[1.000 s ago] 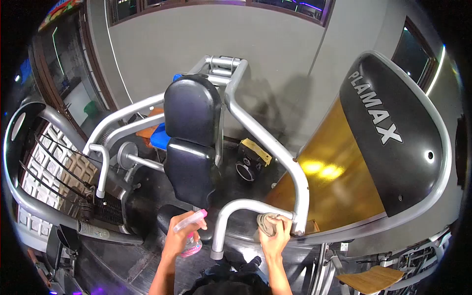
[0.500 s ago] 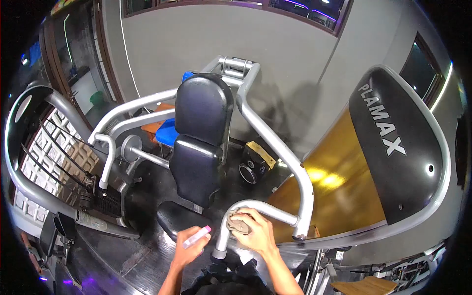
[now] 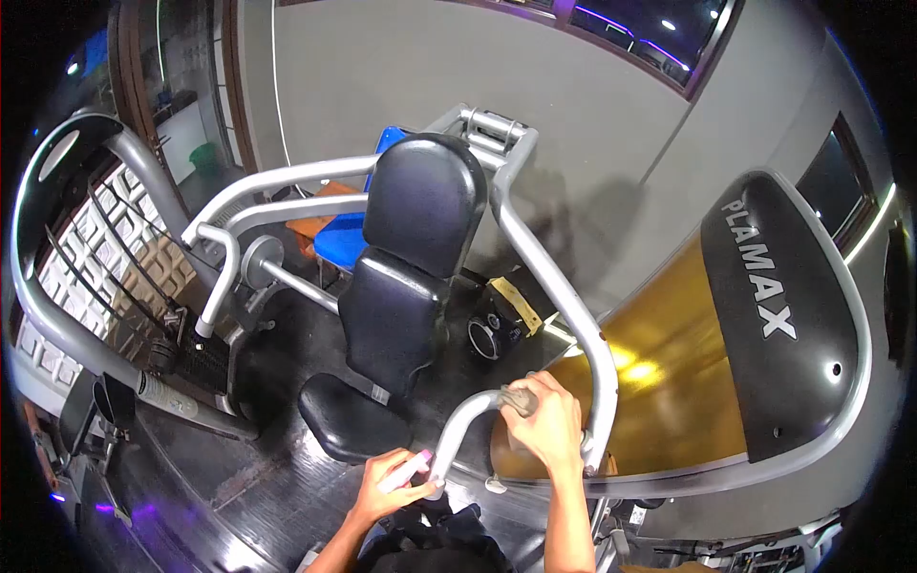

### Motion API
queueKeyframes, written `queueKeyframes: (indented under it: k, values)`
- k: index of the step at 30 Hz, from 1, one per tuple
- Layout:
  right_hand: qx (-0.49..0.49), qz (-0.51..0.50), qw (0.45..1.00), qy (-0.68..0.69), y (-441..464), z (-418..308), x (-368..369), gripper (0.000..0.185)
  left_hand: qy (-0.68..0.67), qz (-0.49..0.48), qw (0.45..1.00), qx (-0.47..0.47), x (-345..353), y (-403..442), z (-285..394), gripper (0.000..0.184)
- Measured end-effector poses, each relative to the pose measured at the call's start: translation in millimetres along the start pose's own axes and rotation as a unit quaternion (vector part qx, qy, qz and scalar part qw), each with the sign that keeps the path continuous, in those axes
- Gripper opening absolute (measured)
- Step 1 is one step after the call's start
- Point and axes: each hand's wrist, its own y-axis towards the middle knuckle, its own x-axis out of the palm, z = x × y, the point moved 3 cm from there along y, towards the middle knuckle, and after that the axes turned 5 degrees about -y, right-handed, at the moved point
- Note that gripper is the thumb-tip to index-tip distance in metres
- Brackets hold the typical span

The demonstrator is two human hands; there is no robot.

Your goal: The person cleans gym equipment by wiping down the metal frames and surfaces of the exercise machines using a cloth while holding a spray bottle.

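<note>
A grey-brown cloth (image 3: 519, 400) is held by my right hand (image 3: 552, 427), which presses it around the curved silver handle (image 3: 460, 421) of a gym machine, near the handle's join with the long arm. My fingers hide part of the cloth and of the tube. In my left hand (image 3: 384, 494) lies a small pale bottle (image 3: 405, 472) with a pink cap, tilted up to the right. The fingertips of that hand are beside the handle's lower end; whether they touch it I cannot tell.
Ahead stands the machine's black padded backrest (image 3: 426, 196) above a black seat (image 3: 351, 420). A gold and black PLAMAX panel (image 3: 764, 315) rises on the right. Behind are a blue chair (image 3: 342, 244) and a black box (image 3: 501, 320) with yellow tape. Another silver handle (image 3: 222, 286) hangs left.
My right hand and the cloth have slid right along the handle, from its bend toward the long arm. My left hand with the bottle has come closer to the handle's lower end. The view has shifted.
</note>
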Motion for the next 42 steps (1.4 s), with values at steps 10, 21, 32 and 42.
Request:
queueKeyframes:
  k: [10, 21, 32, 42]
  values:
    - [-0.164, -0.225, 0.958, -0.074, 30.7, -54.1, 39.6, 0.031, 0.027, -0.008, 0.999, 0.029, -1.7, -7.1, 4.6, 0.035]
    - [-0.007, -0.350, 0.924, -0.152, 84.6, 5.5, 29.3, 0.055, 0.016, 0.056, 0.997, 0.046, 7.1, -21.8, -10.3, 0.036]
    - [-0.282, -0.384, 0.823, -0.309, 45.8, -91.0, 95.4, 0.044, 0.053, 0.147, 0.983, 0.099, 15.8, -32.7, -15.6, 0.036]
    - [-0.364, -0.281, 0.878, -0.132, -17.5, -71.4, 44.5, 0.029, 0.008, 0.174, 0.982, 0.069, 18.6, -38.0, -12.9, 0.034]
